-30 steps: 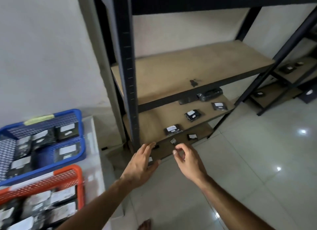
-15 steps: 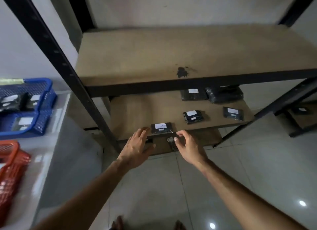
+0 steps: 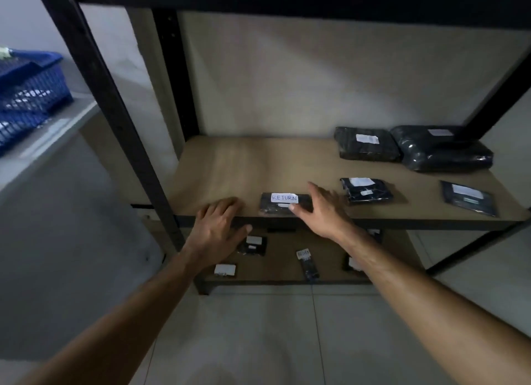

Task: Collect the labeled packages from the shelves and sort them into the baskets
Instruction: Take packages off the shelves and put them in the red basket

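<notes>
A small black package with a white "RETURN" label (image 3: pixel 283 203) lies at the front edge of the middle wooden shelf (image 3: pixel 230 169). My right hand (image 3: pixel 321 209) reaches over its right end, fingers spread, thumb touching its front edge. My left hand (image 3: pixel 218 226) rests flat on the shelf's front edge, a little left of the package, holding nothing. More black labeled packages lie on the same shelf: two big ones at the back right (image 3: pixel 367 143) (image 3: pixel 439 150) and two smaller ones (image 3: pixel 366 190) (image 3: pixel 469 197) to the right.
The lowest shelf (image 3: pixel 281 266) holds several small labeled packages (image 3: pixel 253 245) (image 3: pixel 307 262), partly hidden by my arms. A blue basket (image 3: pixel 28 97) stands on a white surface at the far left. A black upright post (image 3: pixel 115 111) stands left of the shelf. Tiled floor lies below.
The view has dropped and come closer to the middle shelf. Both hands moved forward: the left now rests on the shelf edge, the right has reached the "RETURN" package.
</notes>
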{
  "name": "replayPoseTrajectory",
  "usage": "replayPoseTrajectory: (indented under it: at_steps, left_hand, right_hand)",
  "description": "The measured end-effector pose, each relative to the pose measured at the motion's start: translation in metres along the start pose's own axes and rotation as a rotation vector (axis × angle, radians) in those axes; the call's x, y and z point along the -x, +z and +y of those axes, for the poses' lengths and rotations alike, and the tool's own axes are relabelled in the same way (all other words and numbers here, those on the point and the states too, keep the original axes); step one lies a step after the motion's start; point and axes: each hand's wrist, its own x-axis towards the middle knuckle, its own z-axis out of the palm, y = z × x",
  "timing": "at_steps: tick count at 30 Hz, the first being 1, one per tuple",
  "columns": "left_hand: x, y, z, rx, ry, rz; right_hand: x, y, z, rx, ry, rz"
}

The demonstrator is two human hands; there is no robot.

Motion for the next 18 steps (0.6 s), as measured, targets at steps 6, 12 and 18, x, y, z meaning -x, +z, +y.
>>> replayPoseTrajectory:
  at_steps: [6, 12, 18]
  left_hand:
    - [-0.001, 0.057, -0.02, -0.079, 0.11, 0.369]
    - [-0.006, 0.072, -0.028, -0.138, 0.195, 0.521]
    - [0.0, 0.04, -0.023, -0.075, 0.128, 0.266]
  right_hand:
    - [-0.022, 0.034, 0.025, -0.416, -0.08, 0.122]
    - [-0.017, 0.038, 0.029, -0.727, -0.229, 0.191]
    - [-0.01, 0.023, 0.016, -0.892, -0.138, 0.146]
